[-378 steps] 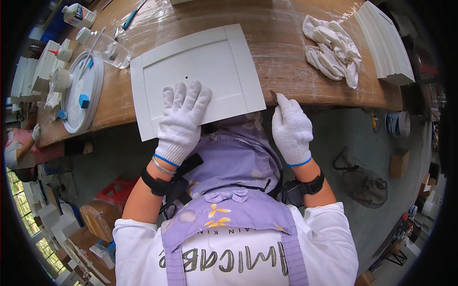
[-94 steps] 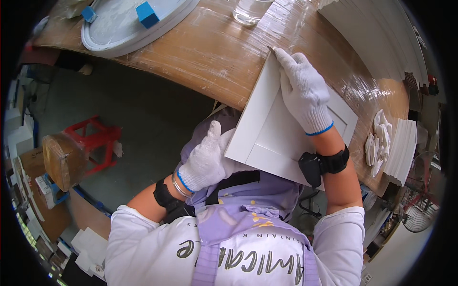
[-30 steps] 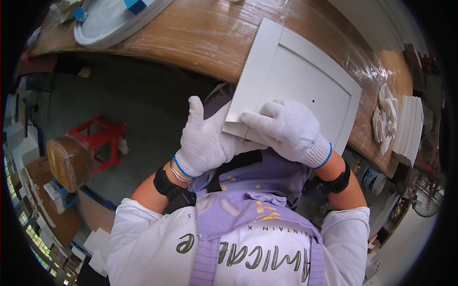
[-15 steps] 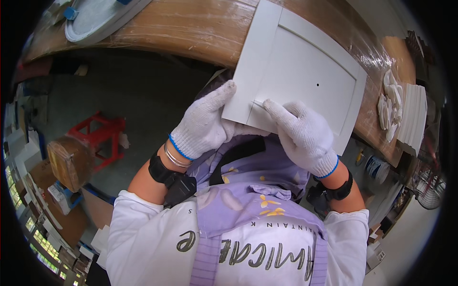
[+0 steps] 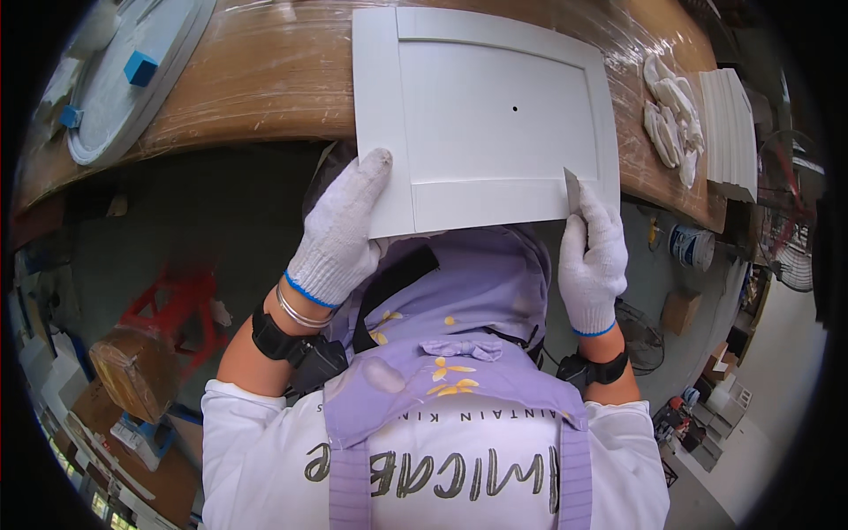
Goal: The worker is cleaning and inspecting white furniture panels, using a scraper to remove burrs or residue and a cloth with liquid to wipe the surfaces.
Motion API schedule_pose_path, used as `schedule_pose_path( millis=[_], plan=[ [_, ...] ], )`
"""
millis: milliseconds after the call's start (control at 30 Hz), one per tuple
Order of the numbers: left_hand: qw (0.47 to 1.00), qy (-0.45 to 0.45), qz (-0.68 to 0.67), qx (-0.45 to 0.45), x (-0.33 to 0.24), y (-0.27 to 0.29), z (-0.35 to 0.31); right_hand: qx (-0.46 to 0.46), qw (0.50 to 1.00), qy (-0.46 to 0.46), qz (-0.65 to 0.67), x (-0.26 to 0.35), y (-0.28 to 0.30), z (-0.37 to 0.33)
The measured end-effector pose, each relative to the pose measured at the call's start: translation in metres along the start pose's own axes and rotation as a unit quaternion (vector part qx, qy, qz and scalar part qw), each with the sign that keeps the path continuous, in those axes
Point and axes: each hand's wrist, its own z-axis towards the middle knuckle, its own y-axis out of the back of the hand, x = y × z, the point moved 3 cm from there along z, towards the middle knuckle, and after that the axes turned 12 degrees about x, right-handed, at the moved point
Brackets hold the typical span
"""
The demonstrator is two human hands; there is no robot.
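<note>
A white framed panel (image 5: 495, 110) with a recessed middle and one small dark hole rests partly over the table's near edge, close to my body. My left hand (image 5: 342, 216), in a white knitted glove with a blue cuff, grips its near left corner, the thumb on top and the other fingers hidden underneath. Pinched in my gloved right hand (image 5: 594, 256) is a small flat grey blade (image 5: 572, 189), its pointed end upward over the panel's near right corner. The lower part of the blade is hidden by the fingers.
The wooden table (image 5: 256, 79) is wrapped in clear film. White gloves (image 5: 673, 115) lie in a heap beside a stack of white boards (image 5: 730, 132) at right. A round white piece with blue blocks (image 5: 140, 69) is at far left. A red stool (image 5: 181, 309) stands on the floor.
The panel has turned to lie straighter and shifted left. My right hand has moved from the near left joint to the near right corner, where the blade now shows clearly.
</note>
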Motion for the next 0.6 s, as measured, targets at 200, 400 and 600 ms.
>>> schedule_pose_path(
  millis=[200,400,600],
  plan=[
    [0.997,-0.036,-0.07,-0.009,0.039,-0.021,0.02,0.149,0.988,-0.012,-0.031,0.047,-0.031,0.004],
    [0.995,-0.036,-0.096,-0.003,0.044,-0.016,0.02,0.097,0.989,-0.115,0.0,0.029,-0.03,0.008],
    [0.993,-0.057,-0.106,0.01,0.044,-0.016,0.022,0.15,0.986,-0.014,0.07,0.056,-0.035,0.01]
  ],
)
